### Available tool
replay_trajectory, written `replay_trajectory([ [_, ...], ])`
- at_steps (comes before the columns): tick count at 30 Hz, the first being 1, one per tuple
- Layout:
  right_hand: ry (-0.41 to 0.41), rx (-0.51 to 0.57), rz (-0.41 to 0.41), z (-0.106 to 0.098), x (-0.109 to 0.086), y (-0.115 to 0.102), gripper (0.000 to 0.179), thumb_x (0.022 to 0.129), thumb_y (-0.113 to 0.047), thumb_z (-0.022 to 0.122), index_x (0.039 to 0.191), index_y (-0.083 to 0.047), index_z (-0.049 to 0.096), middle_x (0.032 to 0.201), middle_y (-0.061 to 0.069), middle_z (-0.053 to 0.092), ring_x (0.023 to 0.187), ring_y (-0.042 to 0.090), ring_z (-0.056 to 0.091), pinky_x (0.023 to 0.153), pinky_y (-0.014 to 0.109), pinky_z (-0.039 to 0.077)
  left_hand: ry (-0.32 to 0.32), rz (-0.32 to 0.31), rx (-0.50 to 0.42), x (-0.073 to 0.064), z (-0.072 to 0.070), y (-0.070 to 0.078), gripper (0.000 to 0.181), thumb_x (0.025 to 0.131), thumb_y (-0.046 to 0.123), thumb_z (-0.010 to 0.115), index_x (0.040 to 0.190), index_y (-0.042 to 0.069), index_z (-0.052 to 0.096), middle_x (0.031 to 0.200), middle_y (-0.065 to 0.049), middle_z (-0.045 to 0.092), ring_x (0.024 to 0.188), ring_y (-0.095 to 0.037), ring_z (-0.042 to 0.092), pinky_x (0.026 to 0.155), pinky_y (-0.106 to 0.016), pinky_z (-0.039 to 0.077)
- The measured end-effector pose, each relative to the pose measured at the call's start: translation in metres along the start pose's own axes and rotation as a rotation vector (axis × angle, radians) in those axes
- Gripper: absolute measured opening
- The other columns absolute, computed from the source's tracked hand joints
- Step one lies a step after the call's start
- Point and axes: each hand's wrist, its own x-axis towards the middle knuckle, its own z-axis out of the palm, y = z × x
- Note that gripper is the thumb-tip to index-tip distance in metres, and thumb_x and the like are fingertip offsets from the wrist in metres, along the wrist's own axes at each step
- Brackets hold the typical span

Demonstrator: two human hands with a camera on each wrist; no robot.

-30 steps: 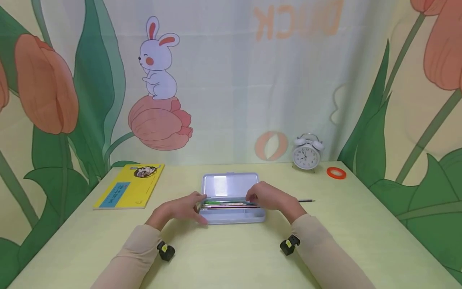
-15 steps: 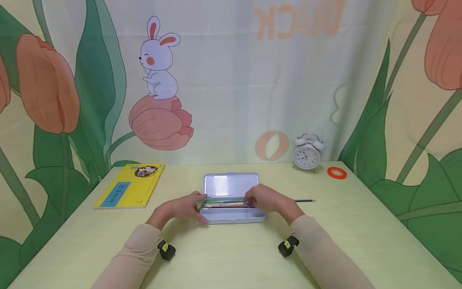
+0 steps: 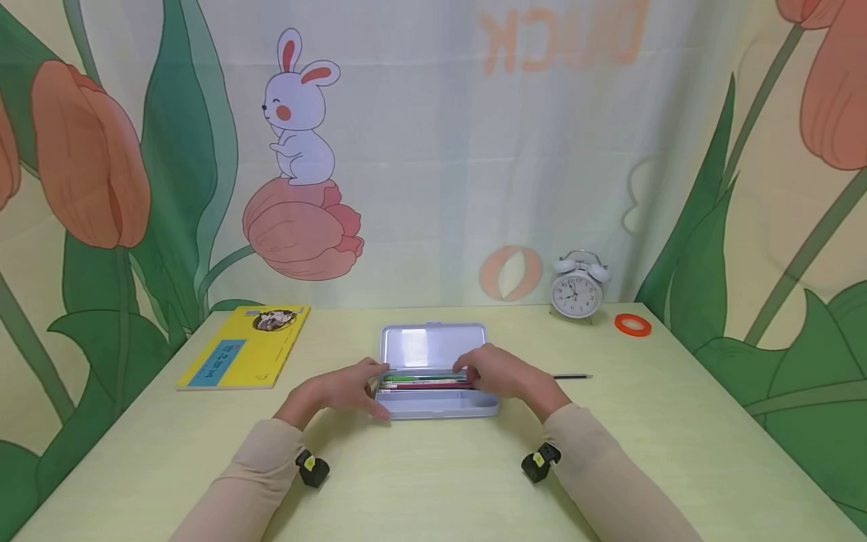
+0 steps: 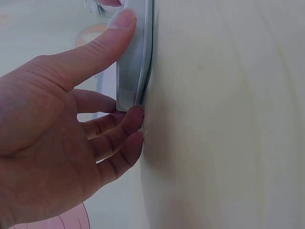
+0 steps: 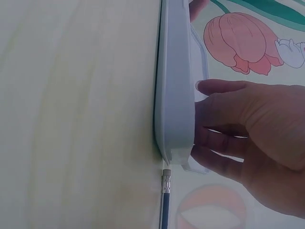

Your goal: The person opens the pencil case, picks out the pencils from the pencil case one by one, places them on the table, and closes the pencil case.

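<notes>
An open pale lilac pencil case (image 3: 436,406) lies on the table with its lid (image 3: 433,346) tipped back. Several pencils (image 3: 427,381), green and dark red among them, lie lengthwise in its rear compartment. My left hand (image 3: 345,388) grips the case's left end, thumb at the front wall (image 4: 136,57) and fingers around the end. Over the right end, my right hand (image 3: 501,370) dips its thumb and fingers into the case beside the pencils. Its fingertips are hidden by the case wall (image 5: 176,86), so I cannot tell whether they pinch a pencil.
A dark pencil (image 3: 573,376) lies on the table right of the case, its eraser end (image 5: 166,177) close to the case corner. Farther back right are a white alarm clock (image 3: 576,292) and an orange tape roll (image 3: 633,325). A yellow book (image 3: 247,350) lies at left.
My right hand has shifted slightly left over the pencils, and the dark red pencil shows more plainly. The left hand and the case have stayed in place.
</notes>
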Motion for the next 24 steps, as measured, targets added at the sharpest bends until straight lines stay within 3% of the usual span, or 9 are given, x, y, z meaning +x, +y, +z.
replay_trajectory([
  [11,0.021,-0.071,-0.079,0.0007,0.0029,0.0021,0.044,0.088,0.012,0.058,0.117,-0.015,0.076,0.068,-0.006,0.05,0.066,0.009,0.045,0.064,0.025,0.04,-0.005,-0.002,0.002,-0.0011,-0.0009,0.0025,0.1,0.078,0.036,0.087,0.155,0.003,0.032,0.138,-0.007,0.043,0.105,-0.021,0.051,0.093,-0.038,0.043],
  [19,0.018,-0.03,-0.122,0.0012,0.0024,0.0022,0.05,0.087,0.016,0.052,0.116,-0.015,0.077,0.085,-0.001,0.066,0.071,0.011,0.046,0.067,0.026,0.041,-0.007,-0.006,0.003,0.0004,-0.0007,0.0019,0.1,0.079,0.036,0.086,0.156,0.003,0.032,0.138,-0.006,0.043,0.104,-0.021,0.051,0.094,-0.037,0.043],
  [24,0.023,-0.037,-0.179,0.0012,0.0016,0.0029,0.053,0.087,0.019,0.051,0.115,-0.016,0.078,0.082,0.004,0.063,0.071,0.012,0.046,0.066,0.026,0.041,-0.009,0.006,-0.004,-0.0002,-0.0007,0.0019,0.101,0.078,0.034,0.087,0.155,0.001,0.031,0.138,-0.008,0.042,0.103,-0.021,0.052,0.094,-0.037,0.043],
])
